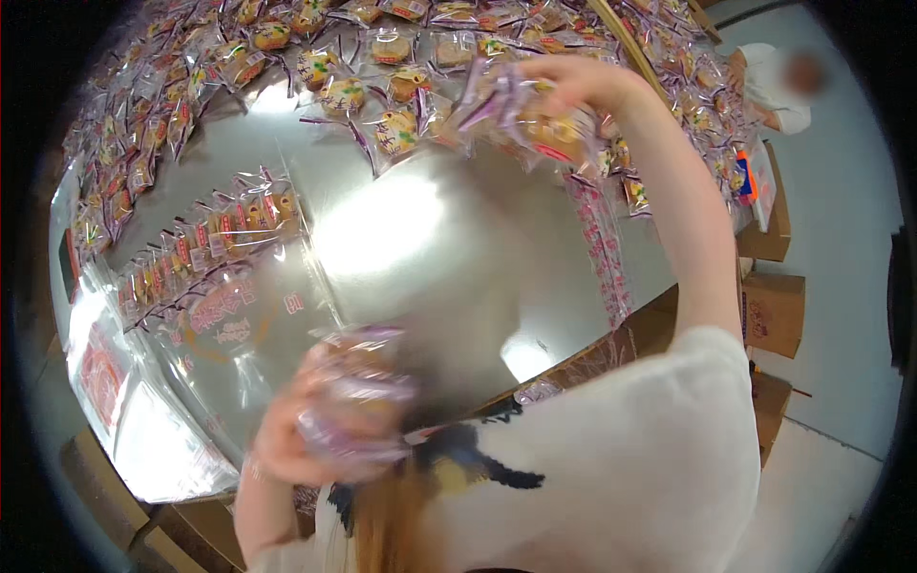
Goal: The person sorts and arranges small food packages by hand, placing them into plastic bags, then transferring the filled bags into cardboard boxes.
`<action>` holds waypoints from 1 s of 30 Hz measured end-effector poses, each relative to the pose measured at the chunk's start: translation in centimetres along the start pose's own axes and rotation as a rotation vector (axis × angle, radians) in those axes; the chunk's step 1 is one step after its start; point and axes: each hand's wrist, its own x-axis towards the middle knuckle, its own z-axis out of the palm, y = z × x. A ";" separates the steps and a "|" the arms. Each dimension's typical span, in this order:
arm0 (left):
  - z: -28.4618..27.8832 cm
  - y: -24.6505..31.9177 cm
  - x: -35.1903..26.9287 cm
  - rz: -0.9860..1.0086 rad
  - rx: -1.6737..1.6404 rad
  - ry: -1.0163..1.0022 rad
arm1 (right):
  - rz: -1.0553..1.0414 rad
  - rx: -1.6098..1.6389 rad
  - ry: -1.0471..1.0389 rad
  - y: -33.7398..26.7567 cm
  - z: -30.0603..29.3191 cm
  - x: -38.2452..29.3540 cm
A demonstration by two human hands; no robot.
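Note:
Near my body, at the lower left, my left hand point(315, 415) holds several pastries in clear and purple wrappers point(358, 401), blurred by motion. My right hand point(573, 89) reaches over the far side of the metal table point(458, 265) with its fingers on wrapped pastries point(555, 132), also blurred. Many more wrapped pastries point(397, 132) lie spread along the table's far and left parts. A slanting row of wrapped pastries point(222, 229) stands packed side by side at the left, by a clear printed plastic bag point(229, 336).
A stack of clear printed bags point(157, 408) lies at the near left edge. A pink-printed plastic strip point(602, 251) lies at the right. Cardboard boxes point(774, 315) stand beyond the table's right side, and another person point(777, 86) is at the upper right.

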 end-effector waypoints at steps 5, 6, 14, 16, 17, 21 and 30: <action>-6.0 -10.6 -22.3 0.226 -0.168 0.466 | 0.175 -0.043 -0.080 3.5 -0.4 10.5; -5.6 -10.9 -23.8 0.235 -0.182 0.504 | 0.178 -0.063 -0.117 3.2 0.3 11.6; -5.9 -13.6 -25.1 0.290 -0.272 1.128 | 0.263 0.061 -0.399 -1.3 4.9 10.5; -7.7 -15.0 -24.0 0.437 -0.371 1.161 | 0.265 -0.013 -0.448 0.4 4.5 12.7; -8.7 -16.2 -24.7 0.496 -0.447 1.169 | 0.267 -0.087 -0.486 1.2 4.6 13.5; -10.8 -14.5 -21.9 0.381 -0.196 1.186 | 0.165 -0.127 -0.665 -0.1 12.6 6.8; -7.6 -6.3 -17.3 1.013 -0.726 0.463 | -0.255 -1.145 0.244 3.1 22.1 -7.4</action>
